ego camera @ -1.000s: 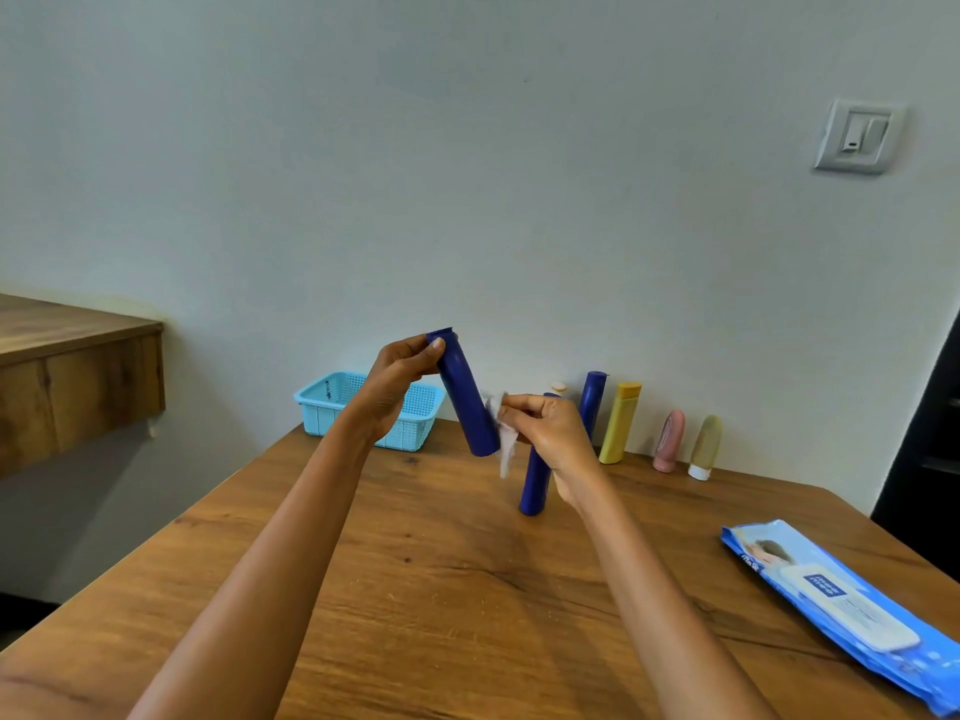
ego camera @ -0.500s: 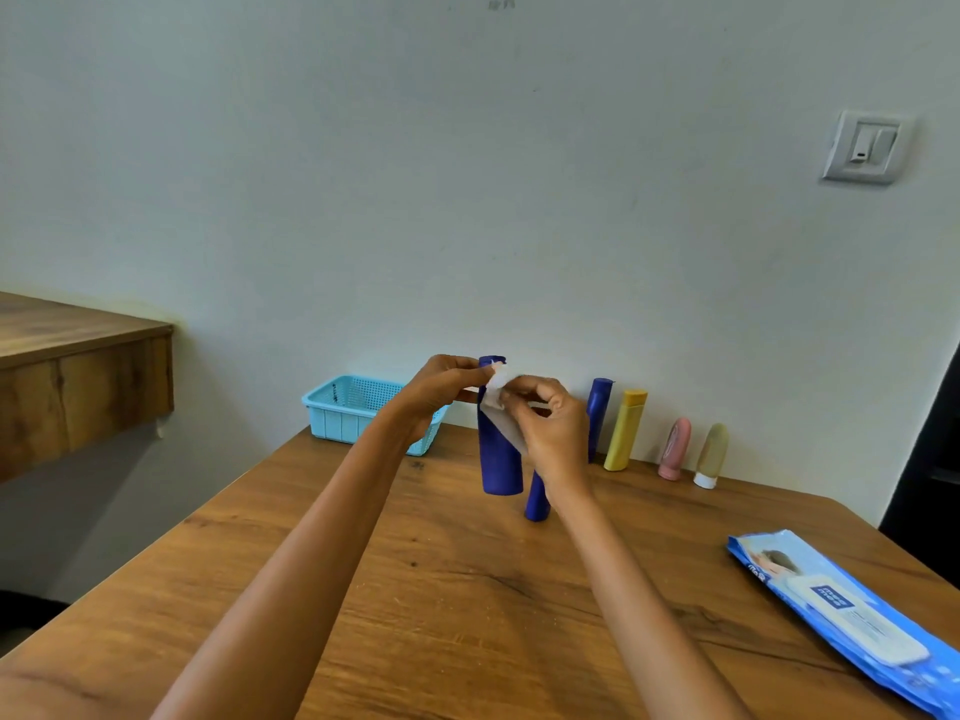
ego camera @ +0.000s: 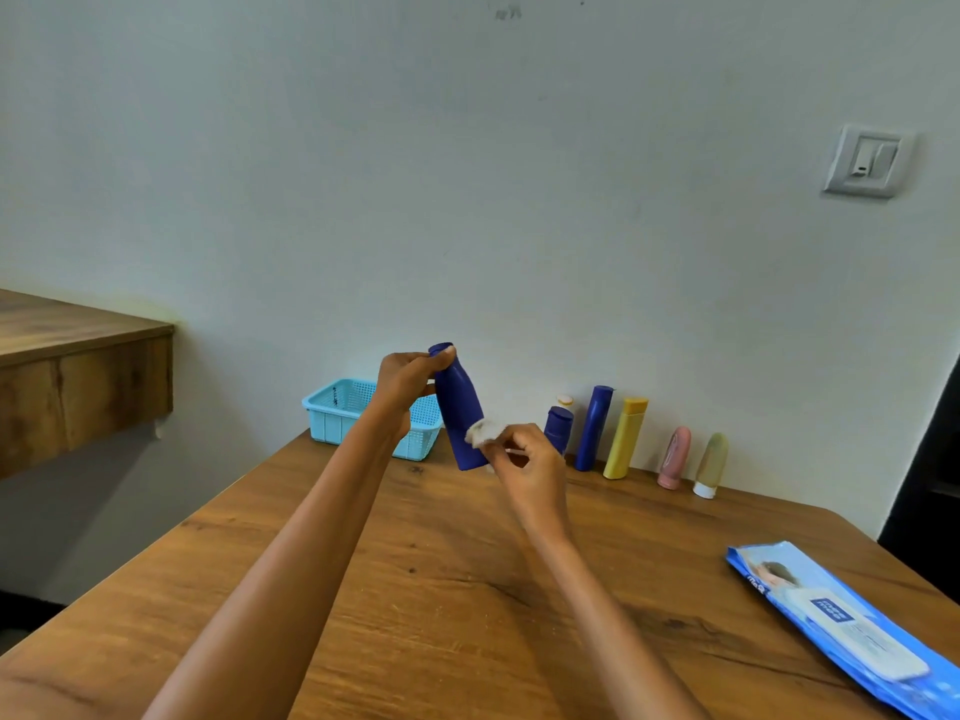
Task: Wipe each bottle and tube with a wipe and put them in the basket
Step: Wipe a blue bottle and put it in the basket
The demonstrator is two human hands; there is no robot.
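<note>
My left hand (ego camera: 402, 381) grips the capped top of a dark blue bottle (ego camera: 460, 407), held tilted above the table. My right hand (ego camera: 527, 459) pinches a small white wipe (ego camera: 480, 432) against the bottle's lower side. Behind the left hand sits a light blue basket (ego camera: 337, 413), which looks empty. Along the wall stand a short blue bottle (ego camera: 560, 428), a tall blue bottle (ego camera: 594, 427), a yellow bottle (ego camera: 626, 438), a pink tube (ego camera: 675, 458) and an olive tube (ego camera: 710, 465). A small white-capped item (ego camera: 564, 401) peeks out behind the short blue bottle.
A blue pack of wipes (ego camera: 841, 623) lies flat at the right front of the wooden table (ego camera: 441, 589). A wooden shelf (ego camera: 78, 371) juts out at the left, apart from the table. A light switch (ego camera: 868, 161) is on the wall.
The bottle went from upright to tilted, its top leaning left. My right hand slid the wipe down from the bottle's top to its lower part.
</note>
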